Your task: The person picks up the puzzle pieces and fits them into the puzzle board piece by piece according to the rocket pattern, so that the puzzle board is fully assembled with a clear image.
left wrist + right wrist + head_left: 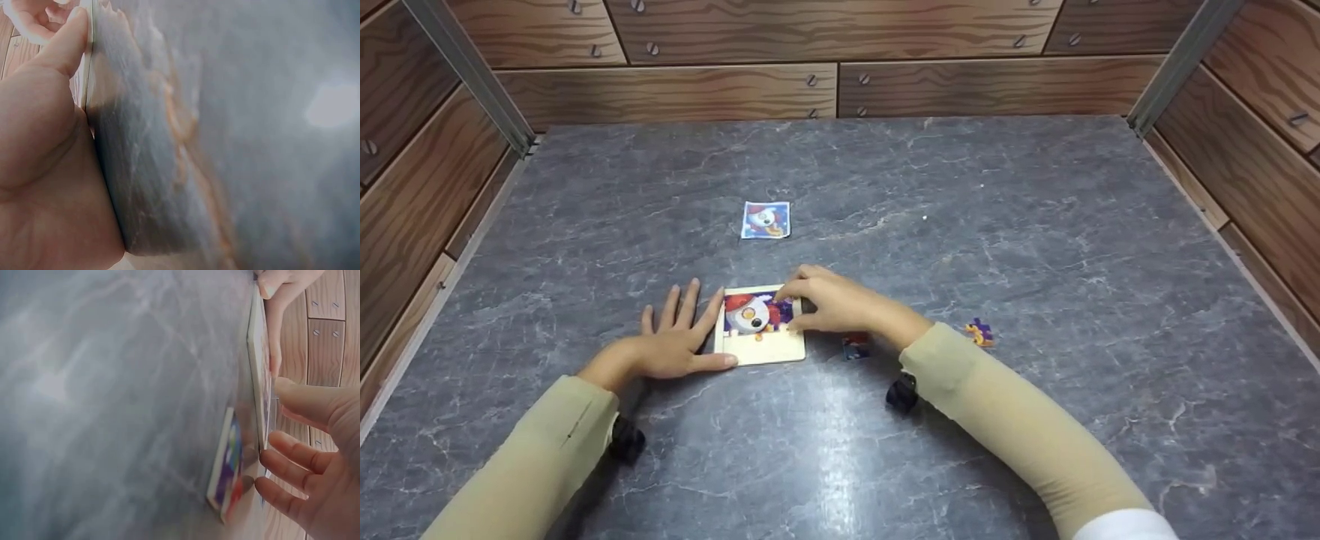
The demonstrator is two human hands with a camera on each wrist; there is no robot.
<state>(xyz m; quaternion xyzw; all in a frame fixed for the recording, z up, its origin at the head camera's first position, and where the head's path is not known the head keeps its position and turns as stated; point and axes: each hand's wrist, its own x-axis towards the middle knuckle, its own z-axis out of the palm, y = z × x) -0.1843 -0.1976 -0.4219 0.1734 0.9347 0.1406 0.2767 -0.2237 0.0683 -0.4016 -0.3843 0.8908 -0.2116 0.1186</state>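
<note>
A jigsaw puzzle tray (769,350) with a pale rim lies on the table. Its upper part holds pieces picturing a white bird-like head with red and purple; the lower strip is bare. My left hand (671,349) lies flat with spread fingers along the tray's left side, thumb on the lower-left corner. My right hand (840,301) bends over the right side. Its thumb and forefinger tips stand apart around a purple puzzle piece (784,310); whether they pinch it is unclear. Partly under the right wrist lie dark puzzle pieces (855,347), seen also as coloured pieces (229,467) in the right wrist view.
Further right, beyond the right forearm, lies a purple and orange puzzle piece (980,332). A small picture card (766,220) with a similar bird-like head lies behind the tray. Wood-patterned panels (660,94) enclose the grey marbled table (1035,225) at the back and sides.
</note>
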